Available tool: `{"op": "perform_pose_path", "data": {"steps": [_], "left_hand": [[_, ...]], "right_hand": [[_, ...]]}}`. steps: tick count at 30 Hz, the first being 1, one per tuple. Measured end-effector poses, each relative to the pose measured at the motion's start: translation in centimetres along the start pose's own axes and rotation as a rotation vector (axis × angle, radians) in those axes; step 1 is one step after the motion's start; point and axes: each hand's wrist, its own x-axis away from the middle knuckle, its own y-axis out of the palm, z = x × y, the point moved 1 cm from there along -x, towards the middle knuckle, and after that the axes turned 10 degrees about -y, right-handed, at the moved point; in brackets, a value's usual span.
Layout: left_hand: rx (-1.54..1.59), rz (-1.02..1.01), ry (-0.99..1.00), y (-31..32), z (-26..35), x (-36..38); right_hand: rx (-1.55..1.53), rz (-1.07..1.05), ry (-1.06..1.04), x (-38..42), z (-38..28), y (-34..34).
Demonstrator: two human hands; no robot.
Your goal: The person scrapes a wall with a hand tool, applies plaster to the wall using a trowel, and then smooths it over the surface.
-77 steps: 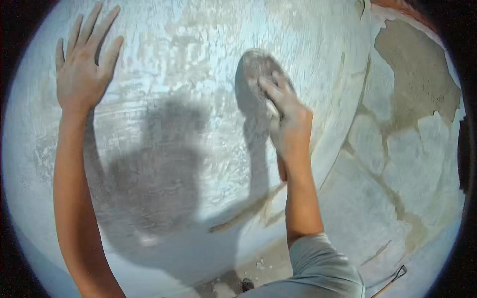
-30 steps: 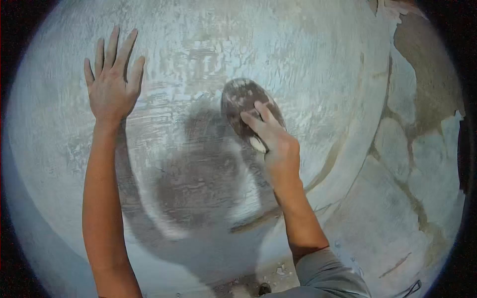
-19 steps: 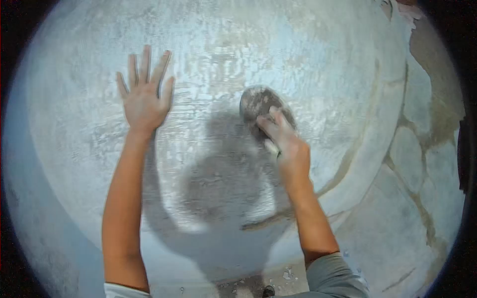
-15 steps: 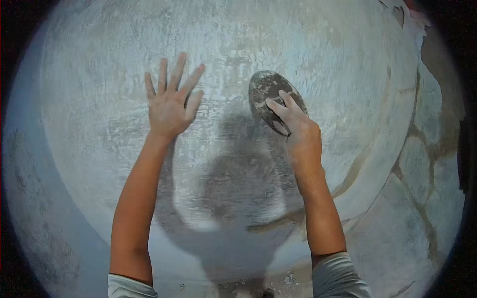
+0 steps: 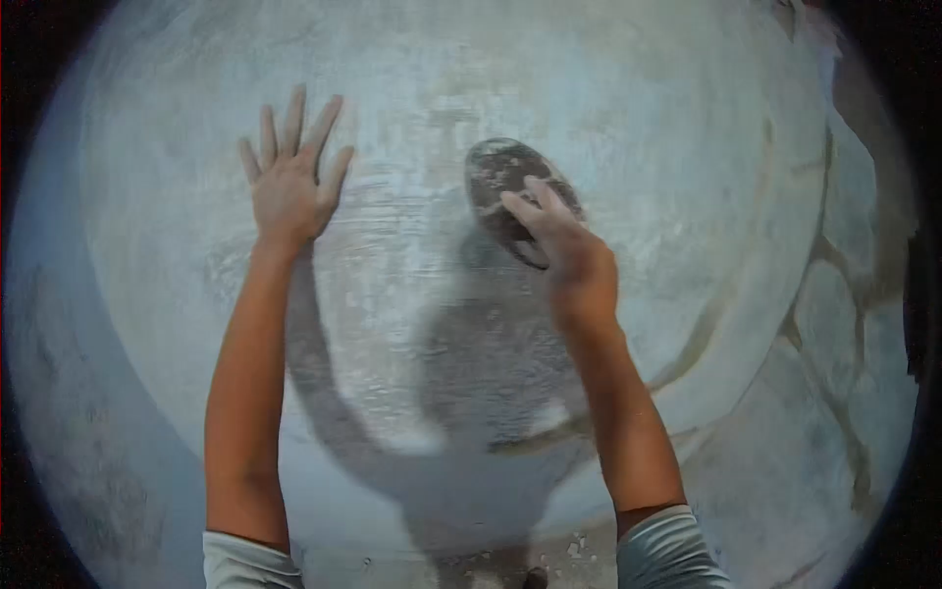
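Observation:
My left hand [image 5: 292, 191] lies on the large pale, rounded plaster-like surface [image 5: 392, 245], palm down and fingers spread, holding nothing. To its right, my right hand [image 5: 579, 260] grips a dark oval float-like tool [image 5: 496, 169] streaked with whitish residue. Two fingers stretch over the tool's back; how the others and the thumb hold it is hidden. The tool lies against the surface, its long side tilted from upper left to lower right. Both hands look dusted with white.
A brownish streak [image 5: 702, 344] curves along the lower right of the rounded surface. Beyond its edge is stone-like paving with joints [image 5: 829, 324]. Small pale flakes [image 5: 577, 545] lie near the bottom edge. My shadow falls across the middle of the surface.
My left hand has shifted left and slightly up, still spread flat. My right hand has moved a little left with the oval tool in it.

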Motion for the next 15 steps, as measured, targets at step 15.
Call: {"op": "perform_pose_path", "data": {"steps": [15], "left_hand": [[0.082, 0.166, 0.060, 2.0, 6.9, 1.7]], "right_hand": [[0.232, -0.601, 1.002, 47.8, -0.1, -4.6]]}}
